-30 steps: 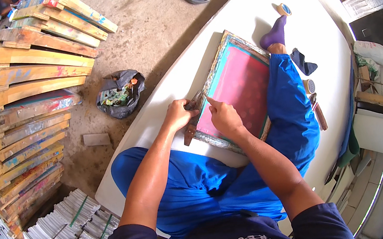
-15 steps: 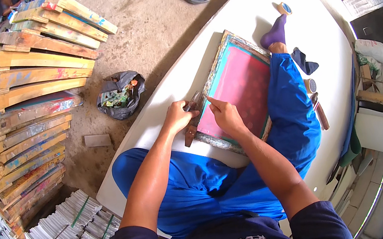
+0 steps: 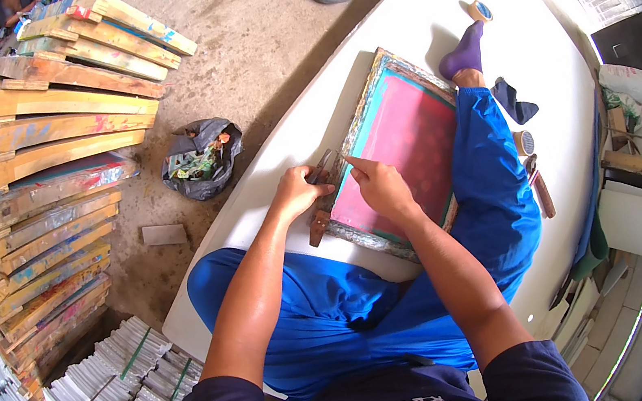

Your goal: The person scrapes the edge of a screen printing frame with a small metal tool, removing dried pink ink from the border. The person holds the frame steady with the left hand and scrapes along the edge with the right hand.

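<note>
A picture-sized frame (image 3: 360, 113) with a mottled grey-brown rim lies tilted on the white surface, its stretched pink sheet (image 3: 399, 144) edged in turquoise. At its left edge my left hand (image 3: 297, 194) is closed around a narrow metal tool (image 3: 325, 164), whose silver end points away from me; its exact kind is unclear. A brown wooden piece (image 3: 318, 228) shows just below that hand, perhaps the tool's handle. My right hand (image 3: 385, 191) is over the near left part of the pink sheet. Its index finger stretches to the frame's left rim near the tool's end, thumb apart.
My bent leg (image 3: 489, 169) borders the frame's right side. Tape rolls (image 3: 480, 11), a dark cloth (image 3: 515, 101) and a brown-handled tool (image 3: 542, 192) lie beyond it. Leftward on the floor are a rubbish bag (image 3: 203, 160), stacked wooden frames (image 3: 71, 116) and tied white bundles (image 3: 119, 368).
The right index fingertip has shifted slightly away from me along the rim. The metal tool's end has turned a little; the left hand keeps its hold.
</note>
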`<act>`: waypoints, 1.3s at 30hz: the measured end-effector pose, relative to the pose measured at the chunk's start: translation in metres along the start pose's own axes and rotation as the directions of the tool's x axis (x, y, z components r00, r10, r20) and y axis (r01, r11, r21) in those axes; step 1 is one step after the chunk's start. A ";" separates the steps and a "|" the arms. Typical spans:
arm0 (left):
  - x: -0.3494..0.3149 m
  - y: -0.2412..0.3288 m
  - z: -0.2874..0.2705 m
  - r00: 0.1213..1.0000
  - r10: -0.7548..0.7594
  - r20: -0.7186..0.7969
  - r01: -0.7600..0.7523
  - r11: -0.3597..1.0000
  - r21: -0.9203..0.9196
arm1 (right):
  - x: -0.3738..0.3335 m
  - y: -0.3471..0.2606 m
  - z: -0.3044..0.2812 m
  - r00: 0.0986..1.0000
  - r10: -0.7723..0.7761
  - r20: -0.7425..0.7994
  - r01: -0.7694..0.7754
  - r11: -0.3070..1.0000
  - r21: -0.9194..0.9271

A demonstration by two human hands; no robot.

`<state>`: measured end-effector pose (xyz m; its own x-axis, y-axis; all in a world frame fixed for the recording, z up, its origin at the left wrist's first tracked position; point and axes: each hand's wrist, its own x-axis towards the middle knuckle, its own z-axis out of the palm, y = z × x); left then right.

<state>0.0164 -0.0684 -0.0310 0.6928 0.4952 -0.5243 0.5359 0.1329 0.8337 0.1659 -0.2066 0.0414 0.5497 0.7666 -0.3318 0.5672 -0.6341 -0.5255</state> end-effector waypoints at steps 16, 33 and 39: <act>0.028 0.029 0.028 0.948 0.198 -0.248 -0.148 0.967 0.207 | -0.036 0.039 -0.030 0.987 0.157 0.031 -0.159 0.953 0.259; 0.002 0.016 0.009 0.975 -0.079 -0.207 0.082 0.997 0.005 | -0.033 0.027 0.000 0.999 -0.040 -0.011 0.041 0.995 0.096; -0.031 0.009 0.014 0.972 -0.009 -0.233 0.030 0.996 0.086 | -0.028 0.024 0.003 1.000 0.003 0.010 -0.004 0.999 0.046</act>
<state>0.0065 -0.0951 -0.0096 0.5560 0.6805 -0.4772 0.5960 0.0737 0.7996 0.1621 -0.2425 0.0353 0.5450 0.7657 -0.3416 0.5361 -0.6315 -0.5602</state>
